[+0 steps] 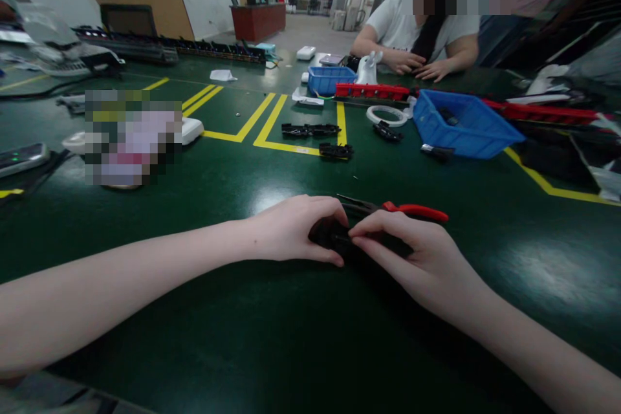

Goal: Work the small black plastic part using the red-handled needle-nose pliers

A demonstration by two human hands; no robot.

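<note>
My left hand (305, 226) is closed around a small black part (330, 233) low over the green table, with the thumb and fingers on either side of it. The part's exact kind is hard to make out in the dark. At its right end my right hand (412, 246) pinches with thumb and forefinger; whatever sits between those fingertips is too small to name. Just beyond both hands lies a pair of pliers (417, 211) with red handles, its dark jaws pointing left.
Several black assemblies (310, 130) lie inside yellow tape lines ahead. A blue bin (466, 126) stands at right, beside a white tape roll (387, 116); a smaller blue bin (332, 80) is farther back. A blurred phone-like object (138, 142) is at left. Another person (422, 45) sits opposite.
</note>
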